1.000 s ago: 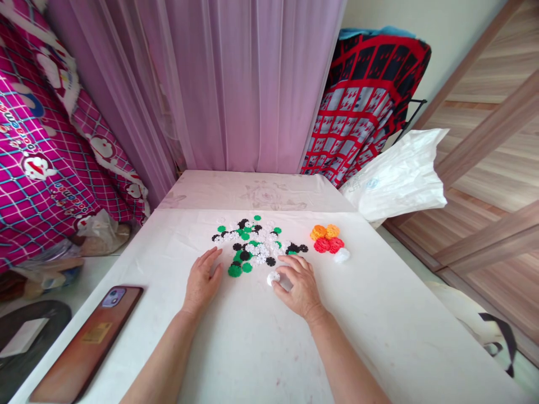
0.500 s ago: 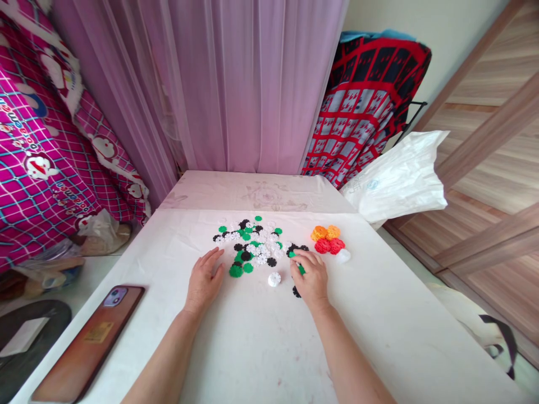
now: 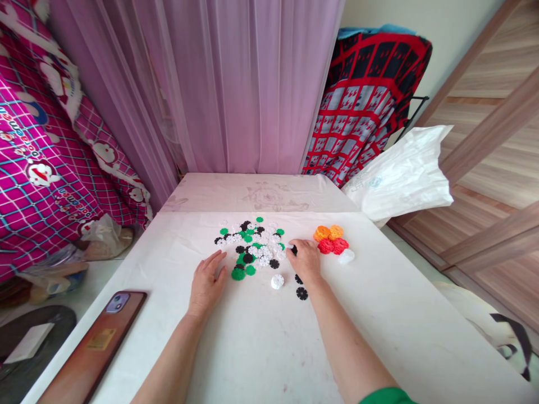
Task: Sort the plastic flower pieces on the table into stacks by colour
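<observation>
My left hand [image 3: 208, 280] rests on the white tabletop, fingers apart and holding nothing, beside a spread of snowflake-shaped plastic discs. White discs [image 3: 264, 261], green discs [image 3: 238, 273] and black discs [image 3: 274, 264] lie mixed there, some overlapping. My right hand [image 3: 306, 261] is at the right edge of this spread, thumb and fingers curled around a black disc [image 3: 293, 251]. Its far fingers are partly hidden. Another black disc [image 3: 302, 293] lies below that hand, by the wrist. Between the two hands sits a small stack of white discs [image 3: 277, 281].
Sorted orange discs [image 3: 322, 233], red discs [image 3: 339, 245] and a translucent white pile [image 3: 346, 256] lie right of my right hand. A phone [image 3: 96, 342] lies at the table's left edge. A white plastic bag [image 3: 404, 174] stands at the back right corner.
My right hand has moved up and slightly left, over the black discs, its fingers now more curled. The lower black disc is uncovered. My left hand has stayed in place.
</observation>
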Tool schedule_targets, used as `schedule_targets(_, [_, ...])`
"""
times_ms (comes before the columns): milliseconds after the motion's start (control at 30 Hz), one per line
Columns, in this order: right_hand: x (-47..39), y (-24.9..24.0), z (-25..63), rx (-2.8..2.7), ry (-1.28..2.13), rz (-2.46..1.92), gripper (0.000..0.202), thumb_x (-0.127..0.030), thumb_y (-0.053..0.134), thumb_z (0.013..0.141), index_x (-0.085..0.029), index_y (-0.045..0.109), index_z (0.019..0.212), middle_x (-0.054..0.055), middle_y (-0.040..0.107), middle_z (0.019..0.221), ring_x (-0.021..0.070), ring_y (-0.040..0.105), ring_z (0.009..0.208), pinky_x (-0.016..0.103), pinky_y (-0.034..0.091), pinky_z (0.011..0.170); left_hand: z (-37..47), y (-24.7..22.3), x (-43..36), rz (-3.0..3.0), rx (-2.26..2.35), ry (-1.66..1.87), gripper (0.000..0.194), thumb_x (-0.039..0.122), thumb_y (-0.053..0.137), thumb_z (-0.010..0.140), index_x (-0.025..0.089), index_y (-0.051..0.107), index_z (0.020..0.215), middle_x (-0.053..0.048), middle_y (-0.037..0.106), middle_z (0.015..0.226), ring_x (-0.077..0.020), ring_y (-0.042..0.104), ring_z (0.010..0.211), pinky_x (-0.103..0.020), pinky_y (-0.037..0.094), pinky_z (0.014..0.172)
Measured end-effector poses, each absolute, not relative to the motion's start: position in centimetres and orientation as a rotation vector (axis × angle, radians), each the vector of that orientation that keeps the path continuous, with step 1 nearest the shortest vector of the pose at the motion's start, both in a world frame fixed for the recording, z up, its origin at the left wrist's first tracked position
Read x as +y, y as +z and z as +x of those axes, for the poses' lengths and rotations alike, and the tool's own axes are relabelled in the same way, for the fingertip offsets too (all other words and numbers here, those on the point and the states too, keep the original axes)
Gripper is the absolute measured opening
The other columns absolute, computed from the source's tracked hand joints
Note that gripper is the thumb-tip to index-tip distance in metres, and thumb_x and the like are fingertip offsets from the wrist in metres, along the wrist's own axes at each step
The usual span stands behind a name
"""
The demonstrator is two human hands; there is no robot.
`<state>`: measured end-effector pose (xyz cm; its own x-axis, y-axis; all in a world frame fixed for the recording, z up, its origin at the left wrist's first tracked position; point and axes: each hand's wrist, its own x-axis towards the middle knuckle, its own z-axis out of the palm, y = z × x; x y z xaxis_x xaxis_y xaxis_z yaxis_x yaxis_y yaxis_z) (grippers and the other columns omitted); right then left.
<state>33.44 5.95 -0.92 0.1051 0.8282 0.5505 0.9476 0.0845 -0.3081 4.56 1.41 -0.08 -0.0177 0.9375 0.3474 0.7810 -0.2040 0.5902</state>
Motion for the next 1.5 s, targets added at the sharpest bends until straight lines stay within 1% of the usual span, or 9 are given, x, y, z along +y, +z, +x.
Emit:
schedule_targets(100, [6.2,-1.4,33.5,-1.674,-0.224,-1.673,0.010,-0.023,0.059,0.077,-0.023,0.068,0.080,0.004,0.070,0.079,0.0223,0.055,0.082,0.034,0.038,0.073,4.5,-0.1,1.4,2.031,1.829,1.026,0.038,0.034,0.047,0.087,0.025,0.064,0.120,-0.006,0.062,0.133,-0.0251,0.061,0.116,-0.052,0.037,0.111])
schedule_targets(200, [6.1,-0.9,33.6,-1.598,-0.149,-1.648,0.010,-0.026,0.059,0.076,-0.023,0.067,0.080,0.004,0.071,0.081,0.0236,0.057,0.084,0.037,0.041,0.077,4.5,-0.1,1.4,2.037,1.833,1.030,0.037,0.034,0.048,0.087,0.025,0.065,0.119,-0.006,0.062,0.133,-0.0248,0.063,0.112,-0.052,0.039,0.110])
schedule_targets(300, [4.7,0.3,33.5,-1.520,-0.041,-1.596,0.014,-0.028,0.062,0.074,-0.022,0.066,0.085,0.005,0.071,0.086,0.0252,0.060,0.088,0.040,0.044,0.082,4.5,-0.1,1.4,2.038,1.832,1.027,0.038,0.033,0.047,0.088,0.025,0.065,0.120,-0.006,0.062,0.133,-0.0248,0.063,0.113,-0.051,0.038,0.110])
schedule_targets(433, [0.5,1.2,32.5,-1.494,0.144,-1.434,0.020,-0.028,0.061,0.078,-0.023,0.062,0.097,0.005,0.070,0.097,0.0218,0.063,0.090,0.037,0.049,0.082,4.6,-0.1,1.5,2.035,1.831,1.003,0.038,0.034,0.046,0.088,0.024,0.064,0.120,-0.006,0.062,0.133,-0.0250,0.061,0.116,-0.052,0.036,0.111])
schedule_targets(500, [-1.6,1.2,31.7,-1.541,0.168,-1.367,0.019,-0.026,0.061,0.078,-0.024,0.060,0.097,0.005,0.069,0.097,0.0217,0.063,0.093,0.038,0.049,0.085,4.6,-0.1,1.5,2.035,1.827,0.988,0.039,0.034,0.046,0.087,0.024,0.064,0.120,-0.007,0.062,0.133,-0.0255,0.060,0.118,-0.053,0.035,0.111])
schedule_targets(700, [-3.5,1.1,30.2,-1.662,0.089,-1.308,0.021,-0.020,0.060,0.076,-0.024,0.058,0.096,0.005,0.069,0.094,0.0233,0.061,0.092,0.041,0.049,0.087,4.6,-0.2,1.5,2.056,1.820,0.998,0.037,0.034,0.048,0.087,0.024,0.065,0.119,-0.007,0.063,0.132,-0.0252,0.061,0.116,-0.053,0.036,0.111])
schedule_targets(1000, [-3.2,0.6,30.2,-1.713,0.074,-1.329,0.021,-0.020,0.059,0.075,-0.025,0.059,0.095,0.004,0.069,0.092,0.0236,0.061,0.092,0.041,0.048,0.087,4.7,-0.1,1.4,2.058,1.823,0.996,0.037,0.033,0.048,0.087,0.026,0.064,0.119,-0.005,0.062,0.133,-0.0245,0.064,0.111,-0.052,0.035,0.111])
schedule_targets(1167, [-3.3,0.7,30.2,-1.732,0.075,-1.330,0.022,-0.018,0.059,0.074,-0.024,0.059,0.096,0.004,0.069,0.092,0.0233,0.060,0.092,0.040,0.048,0.086,4.7,0.0,1.4,2.060,1.815,0.992,0.037,0.034,0.048,0.087,0.026,0.065,0.119,-0.006,0.063,0.132,-0.0250,0.061,0.116,-0.051,0.036,0.111])
schedule_targets(1500, [-3.2,0.8,30.2,-1.767,0.058,-1.358,0.021,-0.018,0.059,0.074,-0.024,0.060,0.094,0.004,0.069,0.091,0.0230,0.060,0.090,0.039,0.048,0.085,4.8,0.2,1.3,2.073,1.822,0.983,0.036,0.034,0.048,0.087,0.026,0.065,0.118,-0.006,0.063,0.132,-0.0244,0.064,0.110,-0.052,0.037,0.110])
